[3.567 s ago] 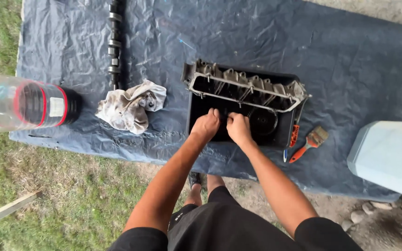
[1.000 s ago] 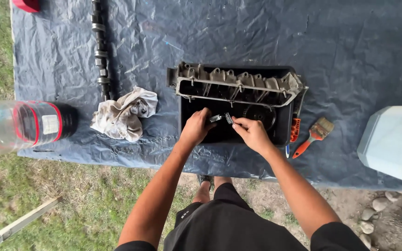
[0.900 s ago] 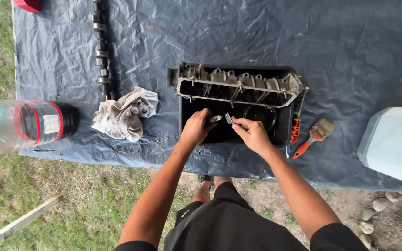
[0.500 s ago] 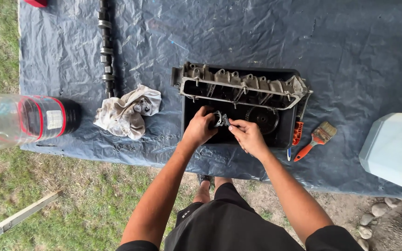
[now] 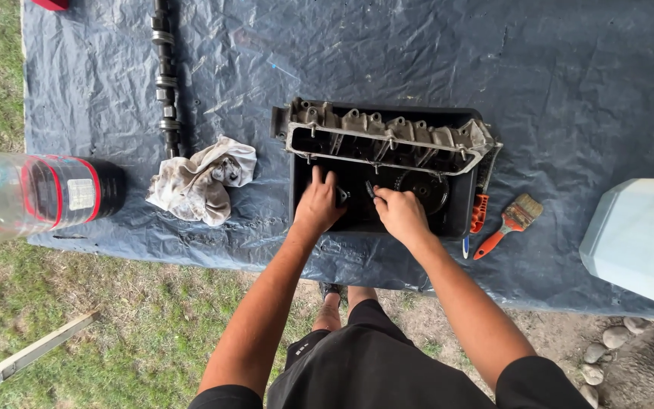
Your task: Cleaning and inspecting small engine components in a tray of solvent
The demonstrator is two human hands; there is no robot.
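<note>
A black plastic tray [image 5: 459, 220] sits on a blue tarp [image 5: 418, 60], and a grey metal engine casting [image 5: 387, 136] lies across its far side. Both my hands reach into the tray's near half. My left hand [image 5: 318, 204] has its fingers curled around a small dark metal part. My right hand [image 5: 397, 210] pinches another small metal piece close beside it. A round toothed gear [image 5: 427, 188] lies in the tray just right of my right hand.
A dirty white rag [image 5: 198, 185] with small metal parts lies left of the tray. A camshaft [image 5: 164, 76] lies further back. A clear bottle [image 5: 32, 195] rests at the left edge. A paintbrush [image 5: 510, 223] lies right of the tray, a pale container [image 5: 641, 238] beyond it.
My hands have lowered into the tray and moved slightly apart; before, they held the small pieces together above it.
</note>
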